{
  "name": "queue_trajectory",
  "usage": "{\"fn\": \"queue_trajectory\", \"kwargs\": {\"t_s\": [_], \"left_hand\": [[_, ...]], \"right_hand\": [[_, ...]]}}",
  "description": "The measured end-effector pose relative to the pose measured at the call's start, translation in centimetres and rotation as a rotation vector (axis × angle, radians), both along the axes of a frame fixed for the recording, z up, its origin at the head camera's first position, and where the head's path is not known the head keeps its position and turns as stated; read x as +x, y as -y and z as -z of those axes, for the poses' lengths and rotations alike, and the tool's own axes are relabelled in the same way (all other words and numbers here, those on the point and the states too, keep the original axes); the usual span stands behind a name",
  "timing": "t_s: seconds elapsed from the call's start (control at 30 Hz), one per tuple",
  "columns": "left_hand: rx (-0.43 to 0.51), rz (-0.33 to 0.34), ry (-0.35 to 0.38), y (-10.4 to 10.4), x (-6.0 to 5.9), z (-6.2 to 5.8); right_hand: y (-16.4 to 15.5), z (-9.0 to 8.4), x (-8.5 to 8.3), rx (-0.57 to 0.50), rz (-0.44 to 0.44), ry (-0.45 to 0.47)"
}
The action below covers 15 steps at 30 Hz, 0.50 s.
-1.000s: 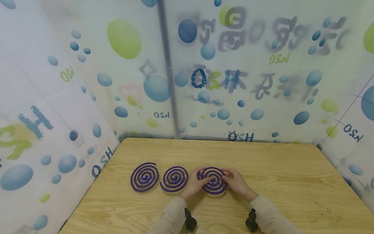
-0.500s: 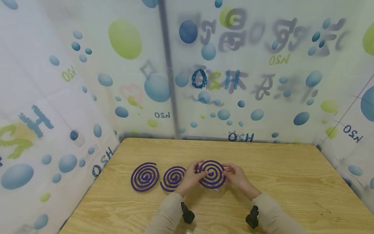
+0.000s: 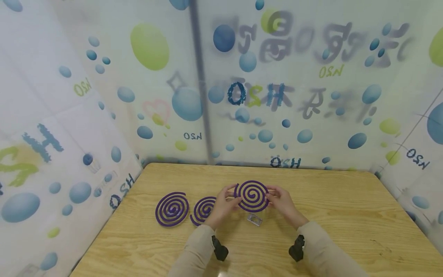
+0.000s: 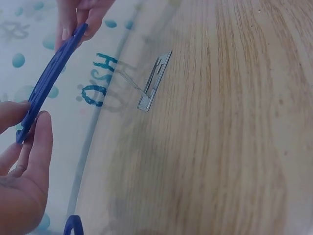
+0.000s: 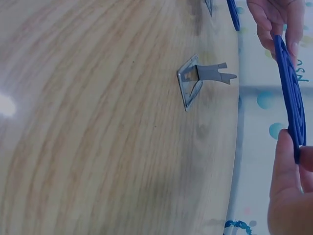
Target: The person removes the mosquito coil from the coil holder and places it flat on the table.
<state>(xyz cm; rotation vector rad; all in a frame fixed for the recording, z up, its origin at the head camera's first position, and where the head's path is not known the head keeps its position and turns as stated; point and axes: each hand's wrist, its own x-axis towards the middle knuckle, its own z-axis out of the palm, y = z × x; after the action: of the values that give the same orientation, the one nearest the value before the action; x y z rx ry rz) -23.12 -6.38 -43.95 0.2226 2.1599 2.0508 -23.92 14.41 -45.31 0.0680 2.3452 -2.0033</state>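
Note:
A purple spiral mosquito coil [image 3: 253, 195] is held up off the table by both hands. My left hand [image 3: 223, 204] pinches its left edge between thumb and fingers, and my right hand [image 3: 283, 203] pinches the right edge. Seen edge-on, the coil [image 4: 54, 71] looks thin and blue in the left wrist view. Below it on the table lies a small metal coil stand [image 3: 254, 219]; a forked prong rises from its plate [image 5: 184, 93] in the right wrist view.
Two more purple coils rest at the left, one farther out [image 3: 173, 209] and one nearer [image 3: 205, 209], partly hidden by my left hand. The wooden table [image 3: 332, 215] meets a wall [image 3: 311, 115] printed with bubbles behind.
Both hands have lifted the coil up and away from me, off its stand. The stand, hidden beneath the coil before, now shows on the table. My left hand covers more of the nearer coil.

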Motion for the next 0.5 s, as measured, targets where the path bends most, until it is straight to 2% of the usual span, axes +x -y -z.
{"fn": "queue_trajectory", "kwargs": {"t_s": [0.2, 0.37, 0.5], "left_hand": [[-0.001, -0.028, -0.016, -0.3, -1.5, 1.6], [-0.018, -0.099, -0.072, -1.1, -2.2, 1.9], [-0.009, -0.162, -0.081, -1.6, -2.7, 2.0]], "right_hand": [[-0.3, 0.0, -0.8, -0.005, 0.018, 0.013], [-0.4, 0.0, -1.4, -0.011, 0.04, 0.012], [-0.5, 0.1, -2.0, -0.024, 0.061, -0.003]]}}
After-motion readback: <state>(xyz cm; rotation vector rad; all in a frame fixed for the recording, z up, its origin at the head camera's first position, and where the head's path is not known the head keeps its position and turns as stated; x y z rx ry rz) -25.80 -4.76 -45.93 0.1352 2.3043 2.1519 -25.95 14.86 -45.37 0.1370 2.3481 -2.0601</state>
